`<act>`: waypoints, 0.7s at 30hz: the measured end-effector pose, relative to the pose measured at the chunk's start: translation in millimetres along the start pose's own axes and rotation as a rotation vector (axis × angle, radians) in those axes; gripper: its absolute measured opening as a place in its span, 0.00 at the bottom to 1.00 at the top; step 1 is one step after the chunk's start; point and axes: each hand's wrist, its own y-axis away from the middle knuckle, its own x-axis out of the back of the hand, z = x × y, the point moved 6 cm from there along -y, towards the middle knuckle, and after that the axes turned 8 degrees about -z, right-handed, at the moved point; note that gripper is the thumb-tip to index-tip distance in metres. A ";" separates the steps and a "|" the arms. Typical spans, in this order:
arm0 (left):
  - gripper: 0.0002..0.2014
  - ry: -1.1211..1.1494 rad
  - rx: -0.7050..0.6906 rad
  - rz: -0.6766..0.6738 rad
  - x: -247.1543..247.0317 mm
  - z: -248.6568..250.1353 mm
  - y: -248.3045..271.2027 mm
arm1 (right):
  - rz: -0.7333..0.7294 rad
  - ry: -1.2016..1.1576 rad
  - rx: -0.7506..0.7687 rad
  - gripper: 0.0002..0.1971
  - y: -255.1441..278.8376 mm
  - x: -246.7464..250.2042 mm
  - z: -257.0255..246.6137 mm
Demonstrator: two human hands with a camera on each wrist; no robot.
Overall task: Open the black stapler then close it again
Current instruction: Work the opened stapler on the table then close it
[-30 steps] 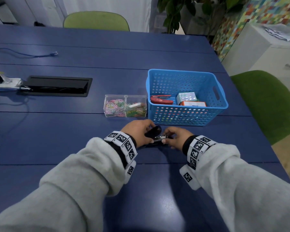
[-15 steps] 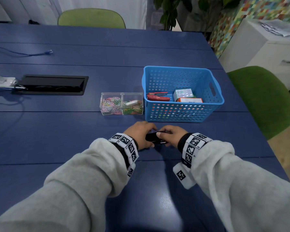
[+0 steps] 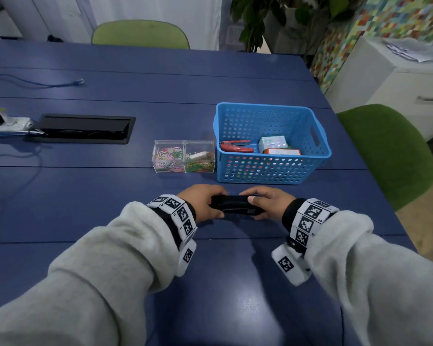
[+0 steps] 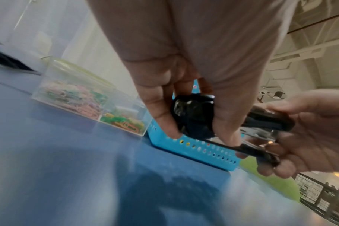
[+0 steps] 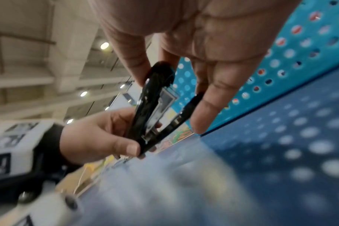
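The black stapler (image 3: 233,205) lies crosswise between both hands, just above the blue table (image 3: 85,203) in front of the basket. My left hand (image 3: 203,203) pinches its hinge end (image 4: 194,116) between thumb and fingers. My right hand (image 3: 265,203) grips the front end, thumb on the top arm (image 5: 149,97) and fingers under the base (image 5: 182,116). In the wrist views the arm stands only a narrow wedge off the base, with the metal staple channel (image 5: 162,104) showing in the gap.
A blue perforated basket (image 3: 273,168) holding a red stapler (image 3: 235,147) and small boxes stands just behind the hands. A clear two-part box of coloured paper clips (image 3: 184,157) sits to its left. A black cable hatch (image 3: 85,128) lies far left; green chairs stand around.
The stapler's top arm, raised and showing the metal channel a second ago, has come down nearly flat onto the base. Both hands stay on the stapler's ends.
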 end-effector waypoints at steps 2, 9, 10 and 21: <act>0.20 -0.047 -0.035 0.015 5.8 9.1 4.1 | -0.039 0.368 -0.008 0.10 8.8 -0.3 -12.8; 0.20 -0.112 -0.103 0.090 32.2 43.7 16.3 | -0.022 1.088 -0.082 0.23 21.9 -11.3 -57.2; 0.20 -0.113 -0.108 0.109 37.3 47.6 18.6 | 0.001 1.111 -0.076 0.23 23.5 -11.1 -63.1; 0.26 -0.018 -0.170 0.302 98.8 85.1 48.9 | 0.154 1.138 0.040 0.14 65.9 16.8 -139.2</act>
